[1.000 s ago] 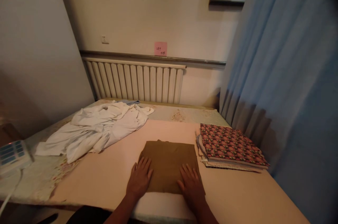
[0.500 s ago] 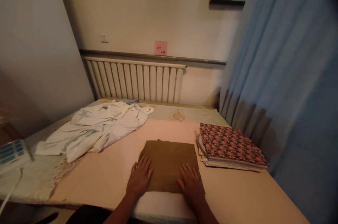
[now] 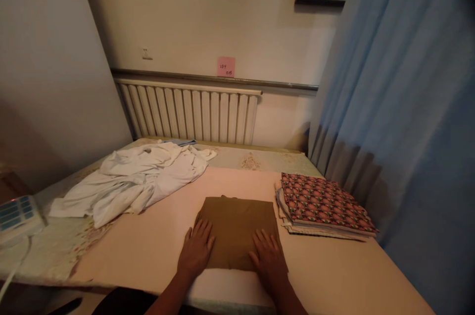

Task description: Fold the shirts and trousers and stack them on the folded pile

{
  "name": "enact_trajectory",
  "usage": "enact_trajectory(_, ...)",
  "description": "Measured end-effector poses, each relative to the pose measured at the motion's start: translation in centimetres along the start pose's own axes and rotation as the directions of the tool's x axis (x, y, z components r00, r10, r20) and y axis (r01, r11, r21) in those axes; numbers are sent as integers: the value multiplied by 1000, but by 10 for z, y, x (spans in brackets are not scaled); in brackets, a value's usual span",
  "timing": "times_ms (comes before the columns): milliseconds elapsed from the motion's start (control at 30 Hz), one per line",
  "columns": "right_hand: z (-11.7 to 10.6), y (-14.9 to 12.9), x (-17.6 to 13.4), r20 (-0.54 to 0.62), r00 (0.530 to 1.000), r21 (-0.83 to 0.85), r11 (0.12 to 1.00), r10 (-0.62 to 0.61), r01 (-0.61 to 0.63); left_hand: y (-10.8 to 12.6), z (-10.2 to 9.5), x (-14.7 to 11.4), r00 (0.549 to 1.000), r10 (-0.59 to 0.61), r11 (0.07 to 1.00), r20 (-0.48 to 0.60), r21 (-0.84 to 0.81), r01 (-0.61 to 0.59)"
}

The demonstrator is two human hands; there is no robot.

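Observation:
A brown cloth (image 3: 236, 228), folded into a rough square, lies flat near the front of the table. My left hand (image 3: 196, 248) rests palm down across its left edge with the fingers stretched out. On the right side of the cloth, my right hand (image 3: 267, 254) lies flat too, fingers a little spread and thumb pointing inward. Neither hand grips anything. To the right sits a stack of folded fabric with a red patterned cloth (image 3: 326, 203) on top, apart from my right hand.
A crumpled white cloth (image 3: 144, 176) lies at the back left. A power strip (image 3: 20, 216) with a white cord is at the left edge. Pale pink sheeting (image 3: 148, 245) covers much of the table. A blue curtain (image 3: 401, 107) hangs along the right; a radiator (image 3: 193, 112) stands behind.

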State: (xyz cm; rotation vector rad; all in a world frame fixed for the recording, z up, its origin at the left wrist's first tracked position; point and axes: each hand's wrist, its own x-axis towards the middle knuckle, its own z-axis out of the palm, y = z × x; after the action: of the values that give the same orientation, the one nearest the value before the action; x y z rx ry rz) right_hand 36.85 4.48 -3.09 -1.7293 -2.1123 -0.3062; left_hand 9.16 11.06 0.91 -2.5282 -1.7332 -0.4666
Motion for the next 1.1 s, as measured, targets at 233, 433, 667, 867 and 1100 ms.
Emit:
enact_trajectory(233,0,-1,0,6,1000,6,1000,13,-13,-1,3,0,1000,2,1000,-28,11,-1)
enact_trajectory(433,1,0,0,-9,1000,-1,1000,-2,2,0,0,0,1000,2,1000,-20,11,-2)
enact_trajectory(667,3,0,-1,-23,1000,0,1000,-5,5,-1,2,0,1000,0,1000,-15,-3,0)
enact_trajectory(867,4,1,-1,-27,1000,0,1000,-5,5,-1,3,0,1000,0,1000,-14,-3,0)
enact_trajectory(1100,4,1,0,6,1000,2,1000,4,-4,-1,1,0,1000,4,1000,-9,10,-4)
